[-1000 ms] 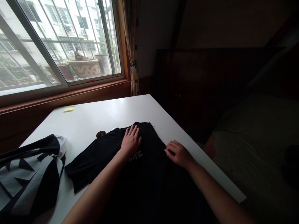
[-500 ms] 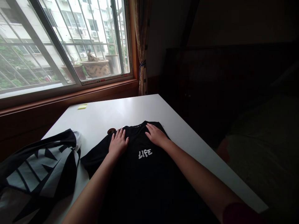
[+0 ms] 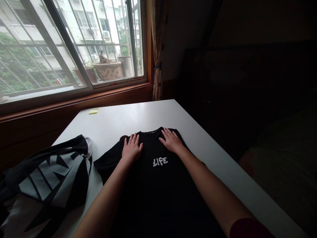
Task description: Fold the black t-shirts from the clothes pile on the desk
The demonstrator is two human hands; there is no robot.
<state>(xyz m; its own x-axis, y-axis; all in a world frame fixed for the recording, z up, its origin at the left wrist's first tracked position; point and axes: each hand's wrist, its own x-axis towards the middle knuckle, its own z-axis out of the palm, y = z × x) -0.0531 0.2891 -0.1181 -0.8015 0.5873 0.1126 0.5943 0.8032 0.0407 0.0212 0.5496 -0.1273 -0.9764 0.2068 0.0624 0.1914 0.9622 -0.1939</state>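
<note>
A black T-shirt (image 3: 158,188) with white "LIFE" lettering lies spread out on the white table (image 3: 123,117), its neckline facing the far side. On its left shoulder area rests my left hand (image 3: 131,148), flat with the fingers apart. My right hand (image 3: 171,140) presses flat near the other shoulder, fingers stretched out beside the collar. A small brown round object (image 3: 123,137) shows just beyond the shirt's left shoulder, partly covered. The lower part of the shirt is dark, and its hem cannot be made out.
A crumpled black, grey and white garment (image 3: 54,178) lies at the table's left. Yellow sticky notes (image 3: 93,111) are near the far left corner. Behind the table are a barred window (image 3: 99,43) and a tied curtain (image 3: 158,66). The right side of the room is very dark.
The view has shifted, so everything appears a little further right. Both hands still lie flat on the shirt near the shoulders. A bit of yellow now shows beside the right forearm.
</note>
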